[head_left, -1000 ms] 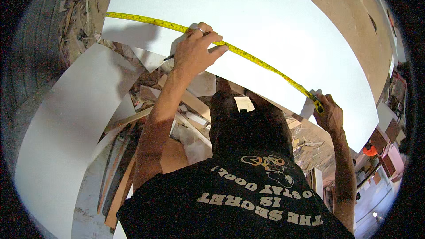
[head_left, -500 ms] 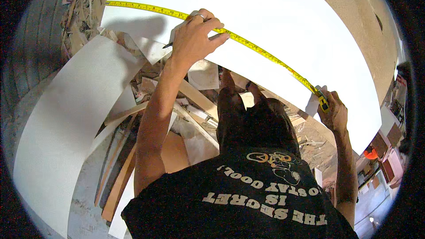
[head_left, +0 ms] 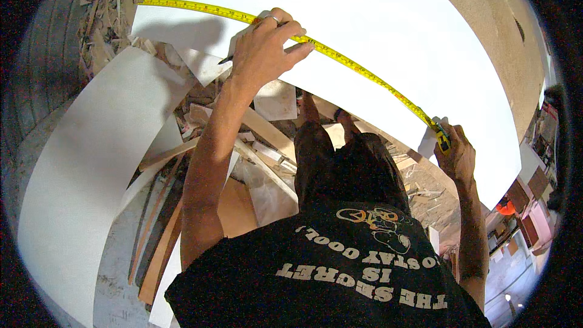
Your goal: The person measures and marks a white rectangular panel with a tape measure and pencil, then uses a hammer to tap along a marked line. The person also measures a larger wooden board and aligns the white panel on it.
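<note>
A yellow tape measure (head_left: pixel 357 67) is pulled out across a large white board (head_left: pixel 376 6), running from the board's left edge to its right part. My left hand (head_left: pixel 267 45) is closed on the blade partway along, a ring on one finger. A thin dark pointed tool (head_left: pixel 225 59), perhaps a pencil or pen, sticks out from under that hand; the rest of it is hidden. At the right end, my right hand (head_left: pixel 456 152) grips the black and yellow tape case (head_left: pixel 444 141) near the board's near edge.
Another white panel (head_left: pixel 91 146) leans at the left. Wood offcuts (head_left: pixel 267 130) and scraps cover the floor below the board and at the far left. A brown sheet (head_left: pixel 486 0) lies beyond the board. An orange object (head_left: pixel 506 208) sits among clutter at the right.
The view has shifted slightly, so the board and tape appear a little farther left. Both hands keep their holds on the tape measure.
</note>
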Action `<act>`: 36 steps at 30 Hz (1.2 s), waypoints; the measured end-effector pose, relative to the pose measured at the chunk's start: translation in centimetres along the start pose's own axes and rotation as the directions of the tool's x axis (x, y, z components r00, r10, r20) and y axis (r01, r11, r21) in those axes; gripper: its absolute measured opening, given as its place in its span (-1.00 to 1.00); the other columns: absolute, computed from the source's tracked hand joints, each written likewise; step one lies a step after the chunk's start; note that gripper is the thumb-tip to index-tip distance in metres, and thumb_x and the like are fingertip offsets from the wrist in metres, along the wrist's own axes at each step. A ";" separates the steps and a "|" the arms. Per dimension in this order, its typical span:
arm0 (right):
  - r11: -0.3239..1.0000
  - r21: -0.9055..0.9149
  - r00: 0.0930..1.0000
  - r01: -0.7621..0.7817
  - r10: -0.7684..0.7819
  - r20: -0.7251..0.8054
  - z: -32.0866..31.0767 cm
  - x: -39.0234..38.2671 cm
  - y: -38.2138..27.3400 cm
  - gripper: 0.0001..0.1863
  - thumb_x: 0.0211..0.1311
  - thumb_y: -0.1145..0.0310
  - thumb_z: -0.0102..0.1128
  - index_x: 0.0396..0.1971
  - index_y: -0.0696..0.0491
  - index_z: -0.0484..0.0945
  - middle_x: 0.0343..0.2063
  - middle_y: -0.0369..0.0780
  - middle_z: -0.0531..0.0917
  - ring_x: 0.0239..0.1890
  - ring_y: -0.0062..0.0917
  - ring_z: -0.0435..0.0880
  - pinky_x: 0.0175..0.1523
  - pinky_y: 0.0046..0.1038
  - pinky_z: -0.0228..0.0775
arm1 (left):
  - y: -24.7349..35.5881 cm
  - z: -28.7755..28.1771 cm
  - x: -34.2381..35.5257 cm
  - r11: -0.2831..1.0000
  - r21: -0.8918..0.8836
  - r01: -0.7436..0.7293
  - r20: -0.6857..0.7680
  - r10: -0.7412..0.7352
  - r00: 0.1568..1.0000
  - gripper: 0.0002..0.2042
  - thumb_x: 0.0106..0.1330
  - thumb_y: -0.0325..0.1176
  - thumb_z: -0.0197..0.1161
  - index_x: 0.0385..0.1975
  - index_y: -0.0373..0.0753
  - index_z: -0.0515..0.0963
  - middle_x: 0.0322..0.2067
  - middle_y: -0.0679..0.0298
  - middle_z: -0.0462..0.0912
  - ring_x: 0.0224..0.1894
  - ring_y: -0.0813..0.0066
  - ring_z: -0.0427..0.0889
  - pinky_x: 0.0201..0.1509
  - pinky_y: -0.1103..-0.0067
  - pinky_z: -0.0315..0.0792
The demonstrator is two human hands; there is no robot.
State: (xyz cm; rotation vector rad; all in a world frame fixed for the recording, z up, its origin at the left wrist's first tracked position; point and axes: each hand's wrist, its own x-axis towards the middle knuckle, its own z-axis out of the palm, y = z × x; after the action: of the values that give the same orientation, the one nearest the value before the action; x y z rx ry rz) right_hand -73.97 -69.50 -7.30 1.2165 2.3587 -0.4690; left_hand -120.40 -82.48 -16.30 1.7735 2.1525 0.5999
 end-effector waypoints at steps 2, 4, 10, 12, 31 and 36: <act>1.000 0.000 1.000 -0.001 0.001 -0.006 0.1 0.0 0.1 -0.41 0.10 0.39 0.35 0.22 -0.16 0.53 -0.12 -0.18 0.62 -0.20 -0.18 0.75 -0.16 -0.16 0.69 | 0.0 0.0 0.0 1.000 0.001 -0.010 -0.012 0.010 1.000 -0.67 0.19 0.01 0.51 -0.21 -0.06 0.74 -0.11 0.40 0.60 -0.08 0.37 0.69 -0.06 0.35 0.63; 1.000 0.005 1.000 0.004 -0.004 -0.013 0.3 -0.1 0.2 -0.43 0.12 0.39 0.34 0.21 -0.14 0.54 -0.13 -0.18 0.62 -0.20 -0.17 0.76 -0.16 -0.16 0.69 | 0.0 0.1 0.0 1.000 0.001 -0.025 -0.032 0.025 0.999 -0.67 0.19 0.02 0.51 -0.21 -0.06 0.74 -0.10 0.39 0.60 -0.08 0.36 0.69 -0.06 0.35 0.63; 0.999 0.011 0.999 0.030 -0.030 -0.042 0.6 -0.1 0.4 -0.40 0.14 0.38 0.33 0.26 -0.07 0.51 -0.13 -0.16 0.64 -0.21 -0.19 0.76 -0.17 -0.17 0.69 | 0.0 0.1 0.0 1.000 0.018 -0.001 -0.004 0.001 1.000 -0.68 0.18 0.00 0.52 -0.22 -0.05 0.75 -0.10 0.38 0.61 -0.09 0.36 0.68 -0.07 0.36 0.63; 0.999 0.030 0.999 0.023 -0.021 -0.044 0.6 -0.2 0.4 -0.37 0.15 0.38 0.33 0.29 -0.04 0.49 -0.12 -0.16 0.64 -0.21 -0.19 0.76 -0.16 -0.18 0.69 | 0.0 0.1 0.0 1.000 0.003 0.002 -0.006 -0.002 1.000 -0.69 0.18 -0.01 0.53 -0.22 -0.05 0.74 -0.10 0.39 0.61 -0.09 0.36 0.68 -0.08 0.36 0.63; 1.000 -0.003 0.999 0.028 -0.028 -0.043 1.1 -0.1 0.6 -0.32 0.10 0.44 0.34 0.31 -0.09 0.48 -0.07 -0.20 0.64 -0.18 -0.23 0.77 -0.17 -0.22 0.70 | 0.0 -0.4 -0.2 0.980 -0.181 0.080 0.039 -0.074 0.996 -0.83 0.38 -0.28 0.31 -0.13 -0.09 0.75 -0.11 0.40 0.66 -0.05 0.34 0.64 0.02 0.37 0.57; 0.999 0.000 0.997 0.051 -0.051 -0.062 1.4 -0.2 0.9 -0.32 0.10 0.43 0.35 0.31 -0.08 0.48 -0.08 -0.20 0.64 -0.19 -0.22 0.76 -0.19 -0.20 0.68 | 0.0 -0.3 0.0 0.980 -0.178 0.090 0.040 -0.085 0.996 -0.84 0.41 -0.30 0.27 -0.14 -0.07 0.76 -0.11 0.37 0.66 -0.06 0.32 0.65 0.04 0.34 0.58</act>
State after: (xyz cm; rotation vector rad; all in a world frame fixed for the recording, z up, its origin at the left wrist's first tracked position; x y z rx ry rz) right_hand -72.81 -69.78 -8.45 1.1902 2.4474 -0.4564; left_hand -120.55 -82.55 -16.07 1.5752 2.0707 0.7140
